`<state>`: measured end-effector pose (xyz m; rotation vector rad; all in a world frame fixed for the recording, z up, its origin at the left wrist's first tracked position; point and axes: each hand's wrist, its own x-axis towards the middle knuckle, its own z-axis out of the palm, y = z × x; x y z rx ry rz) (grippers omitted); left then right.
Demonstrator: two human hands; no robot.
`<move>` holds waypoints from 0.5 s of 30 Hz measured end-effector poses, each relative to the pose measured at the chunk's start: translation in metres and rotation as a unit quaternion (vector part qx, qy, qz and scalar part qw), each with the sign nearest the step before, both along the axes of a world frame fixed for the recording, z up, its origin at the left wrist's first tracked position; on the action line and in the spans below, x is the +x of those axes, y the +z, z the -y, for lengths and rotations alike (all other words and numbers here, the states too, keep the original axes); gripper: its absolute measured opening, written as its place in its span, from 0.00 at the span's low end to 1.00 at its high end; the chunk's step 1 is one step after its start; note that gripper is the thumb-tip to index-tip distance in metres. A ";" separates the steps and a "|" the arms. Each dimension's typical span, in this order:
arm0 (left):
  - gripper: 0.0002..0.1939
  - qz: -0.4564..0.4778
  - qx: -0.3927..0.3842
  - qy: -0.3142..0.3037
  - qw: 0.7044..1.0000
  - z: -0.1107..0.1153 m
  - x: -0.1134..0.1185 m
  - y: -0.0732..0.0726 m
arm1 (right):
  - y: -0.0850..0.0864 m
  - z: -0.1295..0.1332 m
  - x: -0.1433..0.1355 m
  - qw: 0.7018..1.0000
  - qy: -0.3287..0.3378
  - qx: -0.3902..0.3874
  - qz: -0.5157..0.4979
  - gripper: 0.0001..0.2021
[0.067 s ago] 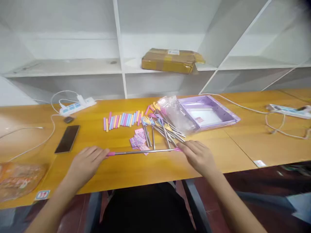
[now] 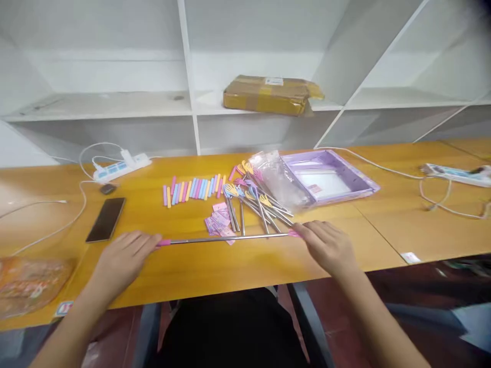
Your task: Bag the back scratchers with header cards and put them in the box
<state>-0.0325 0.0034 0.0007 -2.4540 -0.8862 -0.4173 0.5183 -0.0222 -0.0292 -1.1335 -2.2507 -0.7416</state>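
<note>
pink-ended and silvery, the slim metal rod (image 2: 230,238) spans the gap between our hands, nearly level above or along the front of the wooden table (image 2: 199,278), closer to us than the heap of claw-headed rods (image 2: 264,201). it crosses in front of the small pink cards (image 2: 218,223); whether it touches them we cannot tell. our left hand (image 2: 128,255) is closed around the pink grip (image 2: 164,243) at one end, while our right hand (image 2: 324,246) grasps the pink head (image 2: 293,233) at the other, its exact finger placement hidden from us.

we judge the rod light and fairly stiff, though a sideways push at its middle could bow it. its length beside the others suggests sliding sections, so we would keep any pull or push in line. the bare shaft looks smooth and likely slippery; the grip should offer surer purchase. the head is probably thin plastic and the most fragile part, best held near its base.
</note>
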 end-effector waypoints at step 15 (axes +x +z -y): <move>0.09 0.053 -0.078 0.057 0.994 -0.012 -0.057 -0.033 | -0.043 0.018 0.136 0.950 -0.273 -0.138 -0.067 0.09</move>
